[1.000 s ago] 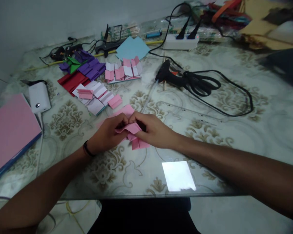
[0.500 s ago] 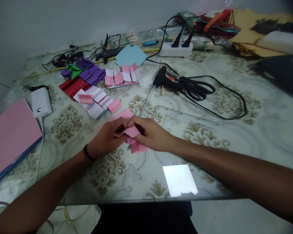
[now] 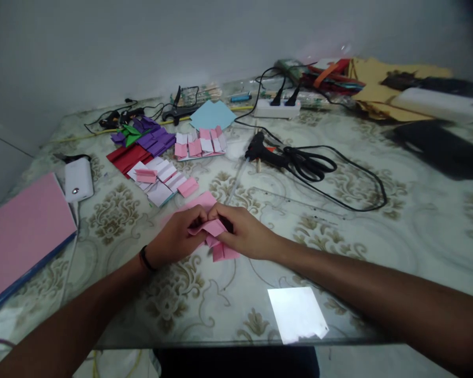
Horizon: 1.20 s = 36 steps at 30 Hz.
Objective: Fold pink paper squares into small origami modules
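Observation:
Near the table's middle, my left hand (image 3: 180, 234) and my right hand (image 3: 242, 231) meet, both closed on one small pink paper (image 3: 213, 227). The fingertips press together at its far edge, the thumbs lie nearer me. Under and beside the hands lie more pink papers (image 3: 224, 252), partly hidden by the fingers. Beyond the hands is a cluster of folded white and pink pieces (image 3: 163, 181), with red folded paper (image 3: 128, 157) and purple pieces (image 3: 156, 140) behind it. A second pink and white group (image 3: 201, 144) lies farther back.
A black glue gun (image 3: 266, 152) with a coiled cord lies right of centre, a white power strip (image 3: 278, 108) behind it. At the left are a pink paper stack (image 3: 27, 236) and a white power bank (image 3: 79, 179). A clear ruler (image 3: 295, 202) lies right of the hands.
The whole view has shifted, so the table's things appear lower in the picture. Both hands keep nearly the same hold on the pink paper.

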Tool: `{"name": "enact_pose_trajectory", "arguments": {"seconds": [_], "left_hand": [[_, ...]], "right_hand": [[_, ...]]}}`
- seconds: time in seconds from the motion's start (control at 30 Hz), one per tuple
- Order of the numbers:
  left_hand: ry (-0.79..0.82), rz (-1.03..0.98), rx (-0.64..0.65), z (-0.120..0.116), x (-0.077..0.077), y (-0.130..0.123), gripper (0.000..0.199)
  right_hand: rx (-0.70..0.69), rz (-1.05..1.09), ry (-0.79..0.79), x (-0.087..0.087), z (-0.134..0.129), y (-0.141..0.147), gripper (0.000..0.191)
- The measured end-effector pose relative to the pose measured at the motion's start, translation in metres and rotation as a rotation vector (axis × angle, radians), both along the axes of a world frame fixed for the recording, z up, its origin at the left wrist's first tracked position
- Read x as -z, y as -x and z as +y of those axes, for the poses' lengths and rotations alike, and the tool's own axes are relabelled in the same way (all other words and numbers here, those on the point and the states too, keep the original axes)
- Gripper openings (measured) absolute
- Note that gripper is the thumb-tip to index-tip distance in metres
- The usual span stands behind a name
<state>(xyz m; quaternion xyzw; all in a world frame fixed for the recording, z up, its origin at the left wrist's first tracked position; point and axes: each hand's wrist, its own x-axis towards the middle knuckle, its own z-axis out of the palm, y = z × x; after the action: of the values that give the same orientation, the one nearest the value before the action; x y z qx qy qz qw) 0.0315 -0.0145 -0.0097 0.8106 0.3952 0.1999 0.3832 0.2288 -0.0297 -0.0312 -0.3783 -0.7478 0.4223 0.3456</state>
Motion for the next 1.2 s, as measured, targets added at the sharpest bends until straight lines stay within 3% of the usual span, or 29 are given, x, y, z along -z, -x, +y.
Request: {"name": "enact_pose_trajectory", "arguments": {"seconds": [1.2], "left_hand": [[-0.002,0.001,0.004,-0.0001,-0.0014,0.0002,0.005]], "right_hand": [[0.004,0.001,-0.022,-0.0034,-0.0007,-0.0007,0.011]]}}
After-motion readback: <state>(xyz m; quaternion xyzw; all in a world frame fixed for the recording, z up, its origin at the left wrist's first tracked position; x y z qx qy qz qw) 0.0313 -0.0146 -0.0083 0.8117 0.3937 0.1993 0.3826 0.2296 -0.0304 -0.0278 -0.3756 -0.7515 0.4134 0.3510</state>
